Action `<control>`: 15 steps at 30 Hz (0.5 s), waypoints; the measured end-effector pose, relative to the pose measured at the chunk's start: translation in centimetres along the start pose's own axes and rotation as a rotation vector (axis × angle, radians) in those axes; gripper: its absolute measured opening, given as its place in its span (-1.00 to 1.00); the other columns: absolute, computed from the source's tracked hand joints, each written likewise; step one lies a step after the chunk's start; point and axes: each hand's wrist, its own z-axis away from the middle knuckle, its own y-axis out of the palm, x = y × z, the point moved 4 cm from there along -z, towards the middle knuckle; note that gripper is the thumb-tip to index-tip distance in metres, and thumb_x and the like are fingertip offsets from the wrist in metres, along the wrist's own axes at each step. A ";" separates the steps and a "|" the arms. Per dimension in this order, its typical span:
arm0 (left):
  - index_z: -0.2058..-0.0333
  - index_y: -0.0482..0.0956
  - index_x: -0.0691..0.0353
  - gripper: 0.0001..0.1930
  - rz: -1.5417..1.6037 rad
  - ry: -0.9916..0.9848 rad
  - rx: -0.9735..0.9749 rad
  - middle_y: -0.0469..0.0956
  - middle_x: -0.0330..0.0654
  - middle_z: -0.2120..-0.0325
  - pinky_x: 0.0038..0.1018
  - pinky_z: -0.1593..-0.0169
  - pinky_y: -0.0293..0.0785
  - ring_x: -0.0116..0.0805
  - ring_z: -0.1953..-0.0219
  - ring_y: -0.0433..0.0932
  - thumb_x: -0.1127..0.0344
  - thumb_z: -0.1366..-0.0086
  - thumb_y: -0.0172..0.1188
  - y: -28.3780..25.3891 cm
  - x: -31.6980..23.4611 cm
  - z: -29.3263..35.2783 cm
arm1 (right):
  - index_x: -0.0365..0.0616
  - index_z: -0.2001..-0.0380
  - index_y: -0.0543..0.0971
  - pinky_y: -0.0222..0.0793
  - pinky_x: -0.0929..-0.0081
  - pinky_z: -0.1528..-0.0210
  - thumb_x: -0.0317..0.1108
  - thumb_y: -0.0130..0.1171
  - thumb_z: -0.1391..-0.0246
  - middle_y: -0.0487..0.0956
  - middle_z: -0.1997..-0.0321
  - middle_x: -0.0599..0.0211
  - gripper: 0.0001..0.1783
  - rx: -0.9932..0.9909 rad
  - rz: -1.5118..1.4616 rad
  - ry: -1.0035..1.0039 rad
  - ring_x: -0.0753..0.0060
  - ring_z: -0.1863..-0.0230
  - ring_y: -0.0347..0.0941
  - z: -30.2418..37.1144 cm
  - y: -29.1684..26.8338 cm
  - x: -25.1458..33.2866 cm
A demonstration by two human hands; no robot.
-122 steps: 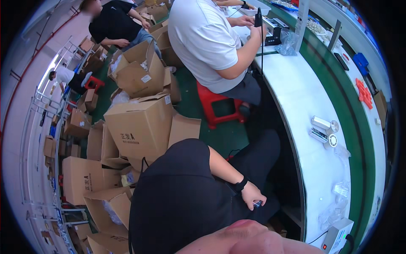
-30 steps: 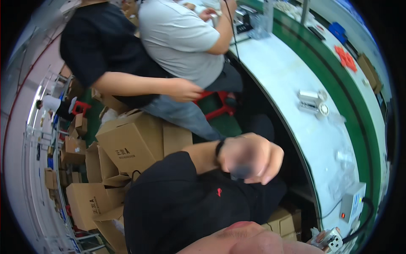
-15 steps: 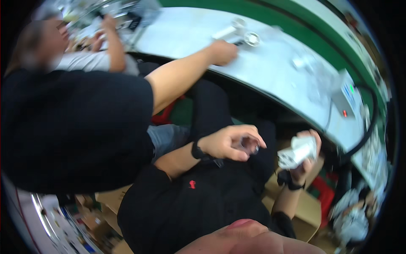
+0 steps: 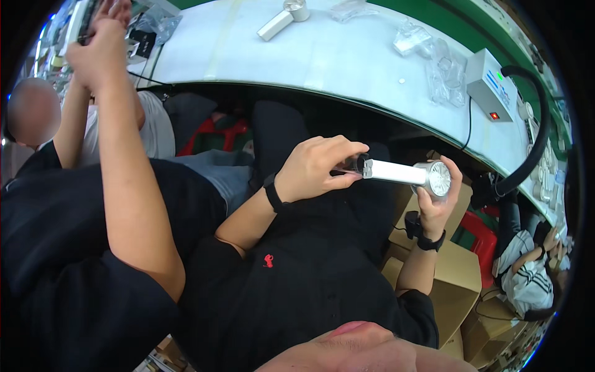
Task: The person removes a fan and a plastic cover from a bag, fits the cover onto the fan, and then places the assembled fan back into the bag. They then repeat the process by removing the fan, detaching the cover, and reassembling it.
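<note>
My right hand [image 4: 441, 195] is closed around the round, ribbed head of a white handheld device [image 4: 396, 173], whose straight handle points left. At the handle's end, my left hand [image 4: 319, 162] pinches a small dark part [image 4: 353, 163]. This part meets the handle's end; whether it is joined cannot be seen, as my fingers cover much of it. Both hands are above my lap, in front of the table edge. A similar white device [image 4: 277, 26] with a round head lies on the table [image 4: 248, 56].
A co-worker's arm [image 4: 127, 155] rises close on my left. Clear plastic bags [image 4: 445, 71] and a white box [image 4: 491, 87] with a lit red switch and a thick black hose [image 4: 542, 130] are on the right. Cardboard boxes [image 4: 452, 279] and a red stool [image 4: 477, 235] stand beside me.
My right hand has turned the device so its handle points left and its round head shows. My left hand has brought the dark part up to it. The co-worker's arm has withdrawn from the table.
</note>
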 end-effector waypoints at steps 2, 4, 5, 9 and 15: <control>0.05 0.53 0.06 -0.56 -0.239 0.097 -0.037 0.53 -0.27 0.42 -0.46 0.26 0.46 -0.34 0.38 0.57 0.29 -0.03 0.37 -0.2 0.1 0.1 | -0.22 -0.14 0.36 0.34 0.47 -0.07 -0.39 0.35 0.21 0.43 0.03 0.22 -0.25 0.042 0.170 -0.063 0.36 0.04 0.45 -0.8 -0.1 1.0; 0.09 0.54 0.03 -0.58 -0.289 0.122 0.043 0.52 -0.28 0.43 -0.41 0.30 0.45 -0.29 0.40 0.55 0.22 -0.02 0.38 0.4 0.6 0.9 | -0.22 -0.09 0.40 0.35 0.45 -0.03 -0.46 0.33 0.26 0.43 0.08 0.20 -0.29 0.109 0.286 -0.132 0.31 0.08 0.44 -1.5 0.3 1.9; 0.11 0.54 0.01 -0.58 -0.322 0.130 0.089 0.51 -0.28 0.43 -0.38 0.32 0.44 -0.27 0.41 0.54 0.18 -0.01 0.38 0.4 0.7 1.1 | -0.22 -0.04 0.44 0.35 0.43 0.00 -0.54 0.32 0.31 0.42 0.12 0.19 -0.32 0.133 0.432 -0.182 0.26 0.11 0.44 -1.7 0.6 2.4; 0.13 0.51 0.03 -0.60 -0.332 0.144 0.096 0.49 -0.27 0.43 -0.36 0.35 0.42 -0.24 0.41 0.55 0.09 -0.07 0.35 1.9 1.2 1.6 | -0.22 0.00 0.45 0.35 0.36 0.03 -0.54 0.32 0.35 0.40 0.15 0.14 -0.33 0.145 0.539 -0.201 0.13 0.15 0.42 -1.5 1.0 2.9; 0.10 0.49 0.11 -0.60 -0.231 0.065 0.134 0.52 -0.19 0.38 -0.31 0.32 0.46 -0.15 0.36 0.57 0.06 -0.15 0.29 2.3 1.4 2.2 | -0.23 -0.02 0.43 0.33 0.39 0.02 -0.51 0.33 0.33 0.38 0.17 0.17 -0.32 0.229 0.461 -0.166 0.18 0.15 0.39 -2.2 2.6 2.7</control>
